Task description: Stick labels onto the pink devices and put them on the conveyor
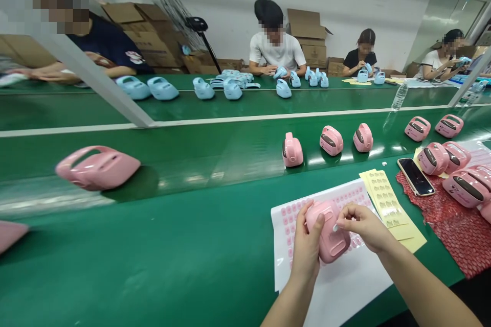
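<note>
Remotely, I note left fingers clamped on a pink case toward the worktop's near edge, right fingers pinching a white piece that slackness could drop.

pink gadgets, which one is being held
The pink gadget over the white sheet, gripped by the left hand with the right hand at its surface; no hand touches the other pink ones.

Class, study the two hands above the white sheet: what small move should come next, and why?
Probably the right hand should press the small white piece flat against the pink case. It pinches that piece right by the case's upturned face, though contact is hard to confirm, and the left hand grips the case's side.
</note>
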{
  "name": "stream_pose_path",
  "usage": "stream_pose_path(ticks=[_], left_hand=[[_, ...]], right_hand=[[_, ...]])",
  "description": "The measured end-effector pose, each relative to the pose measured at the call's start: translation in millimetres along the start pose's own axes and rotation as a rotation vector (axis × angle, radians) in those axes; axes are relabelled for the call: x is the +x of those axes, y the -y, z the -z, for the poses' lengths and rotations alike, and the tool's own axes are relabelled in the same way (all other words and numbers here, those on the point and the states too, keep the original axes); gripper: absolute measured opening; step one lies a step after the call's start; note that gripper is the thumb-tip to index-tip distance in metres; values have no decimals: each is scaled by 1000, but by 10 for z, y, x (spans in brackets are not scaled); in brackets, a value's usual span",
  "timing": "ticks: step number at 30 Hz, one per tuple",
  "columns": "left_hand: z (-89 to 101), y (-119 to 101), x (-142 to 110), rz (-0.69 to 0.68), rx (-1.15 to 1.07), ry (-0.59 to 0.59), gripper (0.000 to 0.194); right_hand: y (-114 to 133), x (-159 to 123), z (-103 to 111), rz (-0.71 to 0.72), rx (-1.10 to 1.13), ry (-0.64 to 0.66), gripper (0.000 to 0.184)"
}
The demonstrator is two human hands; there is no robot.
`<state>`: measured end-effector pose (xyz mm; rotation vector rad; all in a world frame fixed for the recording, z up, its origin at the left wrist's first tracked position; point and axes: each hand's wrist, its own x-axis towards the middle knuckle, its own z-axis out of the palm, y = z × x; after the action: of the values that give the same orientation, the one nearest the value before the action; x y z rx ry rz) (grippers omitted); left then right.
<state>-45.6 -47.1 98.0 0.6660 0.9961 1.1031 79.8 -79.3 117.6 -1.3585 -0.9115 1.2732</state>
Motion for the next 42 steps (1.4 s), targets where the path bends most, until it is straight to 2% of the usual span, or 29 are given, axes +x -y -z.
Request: stream_pose_path(ticks=[12, 16, 19, 21, 24, 32, 38, 42], left_hand=[[19, -58, -8, -13, 3, 19, 65], [28, -73, -17, -5, -4, 5, 66], [51, -60, -6, -3, -15, -6, 66], [74, -53, 6, 0, -27, -20, 66], [120, -72, 15, -2, -51, -44, 66], [242, -176, -10, -31, -65, -97, 66], [290, -153, 20, -21, -80, -102, 64], [316, -142, 47, -13, -99, -123, 60]], right_hand=[[6, -7, -99, 101, -225, -110, 18], [-42, -37, -171, 223, -311, -206, 12], [-91, -71, -225, 349, -316, -232, 10], [-119, -81, -260, 388, -279, -221, 11], [-141, -57, -319, 373, -249, -191, 12], [-129, 47, -480, 415, -351, -126, 5], [-118, 65, -485, 357, -336, -67, 6], [-126, 69, -461, 385, -271, 0, 10]])
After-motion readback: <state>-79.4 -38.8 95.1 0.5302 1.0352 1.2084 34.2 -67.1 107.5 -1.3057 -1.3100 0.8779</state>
